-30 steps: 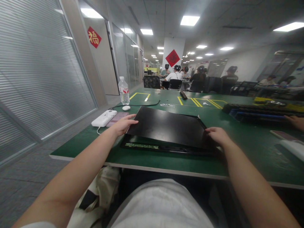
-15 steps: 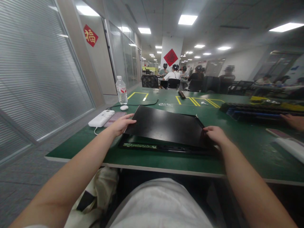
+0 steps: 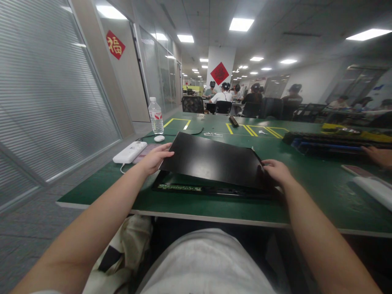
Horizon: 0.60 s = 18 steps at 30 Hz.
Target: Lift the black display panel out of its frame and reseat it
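A flat, glossy black screen panel is tilted above a thin black frame, its left side raised. Along the near left of that frame runs a green circuit board strip. My left hand is closed on the panel's left edge, thumb on top. At the right edge, my right hand pinches the panel where it lies close to the frame. Its fingertips are partly hidden, so I cannot tell whether it also touches the frame. The panel covers most of the frame's inside.
On the green table stand a water bottle and a white power bank, with a phone beside it. A white earbud case and a cable lie near. A co-worker's hand is by dark parts at right.
The panel's left side has risen slightly with my left hand, so the gap over the frame is a little wider. My right hand has stayed at the right edge.
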Tool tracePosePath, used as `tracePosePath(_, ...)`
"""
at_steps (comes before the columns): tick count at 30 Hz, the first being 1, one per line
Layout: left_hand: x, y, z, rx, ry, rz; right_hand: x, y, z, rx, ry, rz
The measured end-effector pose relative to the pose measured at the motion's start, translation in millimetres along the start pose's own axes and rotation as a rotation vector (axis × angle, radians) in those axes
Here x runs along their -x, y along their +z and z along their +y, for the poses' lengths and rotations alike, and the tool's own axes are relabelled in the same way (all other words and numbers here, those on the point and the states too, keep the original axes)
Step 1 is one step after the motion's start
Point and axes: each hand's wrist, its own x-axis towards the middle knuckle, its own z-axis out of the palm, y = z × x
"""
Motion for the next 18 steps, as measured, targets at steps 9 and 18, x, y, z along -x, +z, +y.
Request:
tracePosePath(9,5.4,6.5,2.3,0.056,0.087,-0.07,3.1,-2.6,-1.6,-0.254,0.058,0.044)
tracePosePath(18,0.4,0.7,8.3,0.071,0.224,0.029,21.0,-13.8,-30.0,-0.675,-0.002,-0.027)
